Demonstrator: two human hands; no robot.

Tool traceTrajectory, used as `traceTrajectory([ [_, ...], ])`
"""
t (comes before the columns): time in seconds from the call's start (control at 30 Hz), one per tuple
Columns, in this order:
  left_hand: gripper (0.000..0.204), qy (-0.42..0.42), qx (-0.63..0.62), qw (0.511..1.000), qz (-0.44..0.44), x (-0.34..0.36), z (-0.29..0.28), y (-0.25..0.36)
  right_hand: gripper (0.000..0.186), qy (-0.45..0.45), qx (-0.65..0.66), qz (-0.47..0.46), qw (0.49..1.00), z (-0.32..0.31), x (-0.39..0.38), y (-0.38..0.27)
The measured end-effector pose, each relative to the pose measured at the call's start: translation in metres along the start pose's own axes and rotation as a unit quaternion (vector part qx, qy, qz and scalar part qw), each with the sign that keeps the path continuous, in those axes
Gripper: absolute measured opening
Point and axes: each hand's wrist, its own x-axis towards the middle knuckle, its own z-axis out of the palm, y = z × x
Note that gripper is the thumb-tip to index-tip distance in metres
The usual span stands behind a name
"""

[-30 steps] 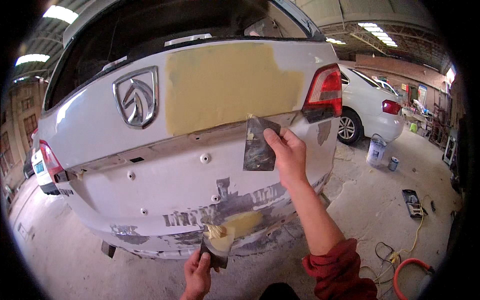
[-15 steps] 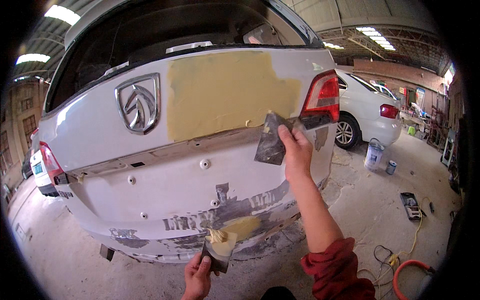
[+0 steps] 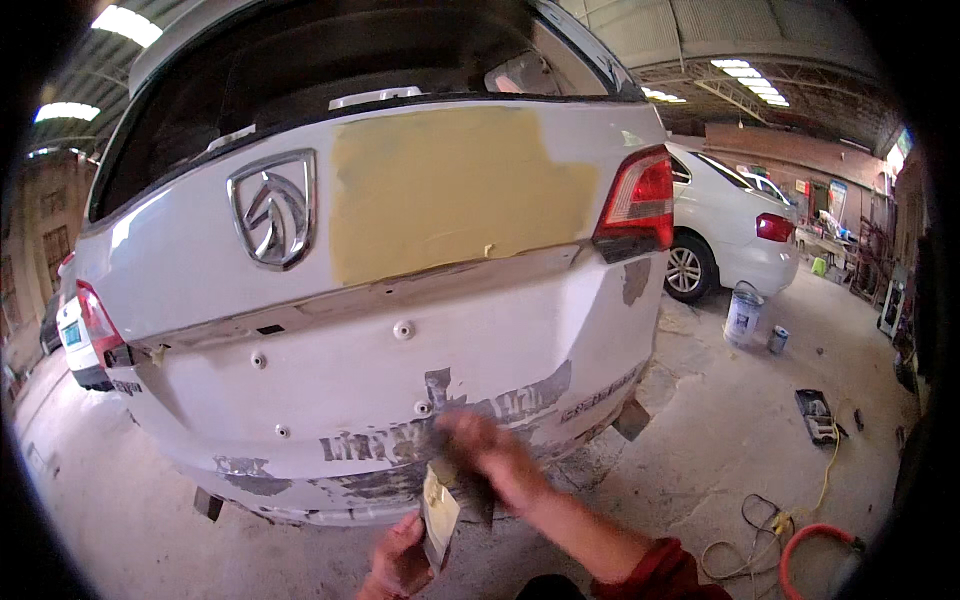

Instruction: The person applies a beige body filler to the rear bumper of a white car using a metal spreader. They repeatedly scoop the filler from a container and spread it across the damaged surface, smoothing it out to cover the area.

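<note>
The rear of a white car [image 3: 520, 330] fills the middle, with a yellow putty patch [image 3: 450, 185] above the recessed panel and grey bare spots lower down. My left hand [image 3: 400, 550], low in the middle, is closed on a flat board [image 3: 440, 520] coated with pale yellow putty, held steeply tilted. My right hand [image 3: 485, 450], smeared by motion, grips a dark flat spreader [image 3: 474, 495] just right of the board, overlapping it in view; whether they touch I cannot tell.
A chrome badge [image 3: 270, 210] is left of the patch. Another white car [image 3: 740, 250] stands behind at right, near a bucket [image 3: 742, 318] and small can [image 3: 777, 340]. A black tool case [image 3: 815, 415], cords and red hose [image 3: 800, 550] lie on the floor.
My right hand has swung down and left with the spreader, from the patch's lower edge to the board. The board in my left hand has turned more upright.
</note>
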Motion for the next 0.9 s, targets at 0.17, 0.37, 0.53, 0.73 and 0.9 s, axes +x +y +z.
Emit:
traceTrajectory([
  [0.17, 0.028, -0.016, 0.024, 0.998, 0.057, -0.012, 0.025, 0.023, 0.034, -0.023, 0.053, 0.144, 0.988, -0.01, -0.033, 0.027],
  [0.37, 0.029, 0.029, 0.028, 0.99, 0.137, -0.012, 0.024, 0.029, 0.022, 0.365, -0.343, -0.259, 0.826, -0.078, 0.035, -0.063],
  [0.53, 0.036, 0.058, 0.06, 0.992, 0.096, -0.006, 0.032, 0.02, 0.031, 0.461, -0.41, -0.452, 0.644, -0.093, 0.081, -0.106],
  [0.73, 0.038, 0.015, 0.057, 0.993, 0.098, -0.001, 0.022, 0.021, 0.038, 0.51, -0.466, -0.44, 0.574, -0.102, 0.104, -0.104],
  [0.9, 0.04, 0.016, 0.053, 0.994, 0.093, -0.004, 0.015, 0.025, 0.037, 0.477, -0.483, -0.446, 0.583, -0.071, 0.111, -0.091],
])
